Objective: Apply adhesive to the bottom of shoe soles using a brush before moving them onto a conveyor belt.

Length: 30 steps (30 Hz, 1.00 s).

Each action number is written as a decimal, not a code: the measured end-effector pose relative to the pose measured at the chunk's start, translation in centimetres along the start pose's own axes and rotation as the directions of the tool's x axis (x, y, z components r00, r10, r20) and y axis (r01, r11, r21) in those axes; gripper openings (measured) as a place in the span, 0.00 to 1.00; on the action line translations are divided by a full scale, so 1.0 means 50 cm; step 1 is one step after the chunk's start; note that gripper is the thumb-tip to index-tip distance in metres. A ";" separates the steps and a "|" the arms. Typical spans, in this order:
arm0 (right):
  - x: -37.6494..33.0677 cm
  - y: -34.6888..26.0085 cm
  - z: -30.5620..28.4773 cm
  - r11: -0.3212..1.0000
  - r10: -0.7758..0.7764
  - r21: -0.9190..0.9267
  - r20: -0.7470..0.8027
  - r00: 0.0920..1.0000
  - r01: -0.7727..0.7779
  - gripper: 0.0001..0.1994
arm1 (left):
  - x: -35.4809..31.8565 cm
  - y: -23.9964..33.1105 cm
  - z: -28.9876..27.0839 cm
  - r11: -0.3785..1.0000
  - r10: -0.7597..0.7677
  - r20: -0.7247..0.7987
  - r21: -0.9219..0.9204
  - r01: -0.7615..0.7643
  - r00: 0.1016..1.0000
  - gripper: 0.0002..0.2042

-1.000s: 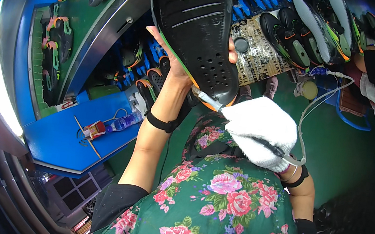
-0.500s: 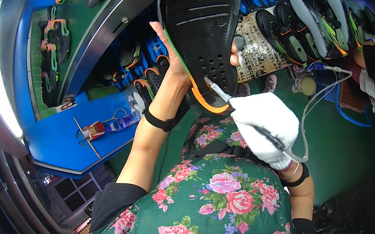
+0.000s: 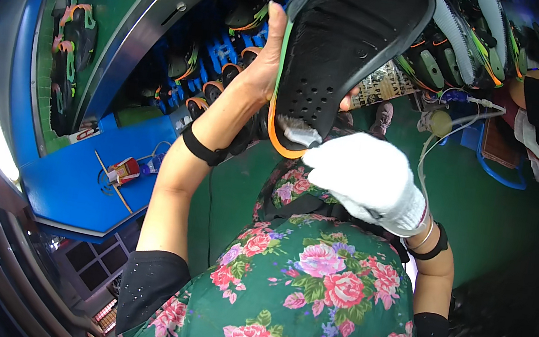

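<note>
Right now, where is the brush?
In the head view, the brush is just above and right of the picture's centre, held by the gloved right hand, over the orange-rimmed end of the black sole in the left hand.

The bare left hand [image 3: 267, 65] grips, thumb pointing up, while the right hand [image 3: 366, 178] (gloved in white) curls lower down.

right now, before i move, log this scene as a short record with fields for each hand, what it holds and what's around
left hand: bare, holding the sole from both sides
right hand: white-gloved, holding the brush
sole: black, green and orange edge, small holes toward the near end
brush: at the sole's near end, bristles blurred
left side: blue table with a red pack
upper right: shoes
</note>
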State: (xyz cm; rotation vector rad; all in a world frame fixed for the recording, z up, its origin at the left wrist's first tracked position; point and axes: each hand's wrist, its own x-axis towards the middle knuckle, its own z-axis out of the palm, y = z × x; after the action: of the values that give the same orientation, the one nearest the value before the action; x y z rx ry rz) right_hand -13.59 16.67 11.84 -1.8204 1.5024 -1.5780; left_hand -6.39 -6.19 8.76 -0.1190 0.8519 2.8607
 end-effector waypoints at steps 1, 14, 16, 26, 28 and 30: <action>-0.006 0.003 0.007 1.000 -0.018 0.014 0.057 0.998 0.018 0.12 | -0.001 0.000 -0.010 0.999 -0.045 0.013 0.029 0.045 0.999 0.60; 0.023 0.020 -0.018 0.987 -0.095 0.155 0.298 0.950 0.050 0.13 | -0.011 0.011 0.015 0.861 -0.287 -0.289 0.339 0.378 0.913 0.44; 0.031 0.024 -0.030 0.945 -0.117 0.328 0.307 0.945 0.011 0.13 | -0.019 0.011 0.018 0.879 -0.327 -0.277 0.261 0.398 0.904 0.40; 0.035 0.029 -0.050 0.863 0.130 0.474 0.124 0.984 -0.174 0.06 | -0.010 0.001 0.023 0.884 -0.362 -0.328 0.175 0.433 0.872 0.45; 0.038 0.023 -0.070 0.834 0.265 0.500 0.010 0.964 -0.235 0.06 | -0.006 -0.011 0.023 0.972 -0.215 -0.326 0.023 0.236 0.920 0.46; 0.027 0.023 -0.065 0.834 0.402 0.486 -0.208 0.892 -0.263 0.07 | 0.012 -0.019 0.030 0.887 -0.275 -0.505 -0.461 0.014 0.818 0.43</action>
State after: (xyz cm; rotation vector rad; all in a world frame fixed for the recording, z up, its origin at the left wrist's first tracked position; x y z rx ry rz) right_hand -17.15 16.32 12.82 -1.0304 1.3337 -1.8784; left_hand -6.85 -4.51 9.46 -1.0762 0.2088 2.8284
